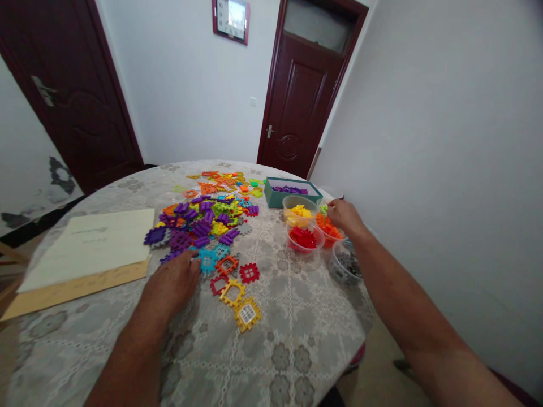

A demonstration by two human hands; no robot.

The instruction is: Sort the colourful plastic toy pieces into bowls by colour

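Observation:
My left hand [178, 281] rests at the near edge of a mixed pile of plastic building blocks, fingers curled together. Its fingertips meet a blue window-shaped block [207, 260]; whether they grip it is hidden. My right hand [344, 216] reaches over the clear tubs at the right, fingers bent downward in a pinch beside light green pieces [323, 209]. What that pinch holds, if anything, I cannot make out. Just below it is a tub of orange pieces [327, 226]. Purple blocks [201, 228] lie over much of the pile.
Nearby tubs hold yellow pieces [298, 213], red pieces [302, 238] and grey pieces [348, 263]. A green box [274, 198] contains purple pieces. Yellow blocks [247, 314] and a red block [249, 273] lie in front. Paper sheets [97, 243] cover the table's left side.

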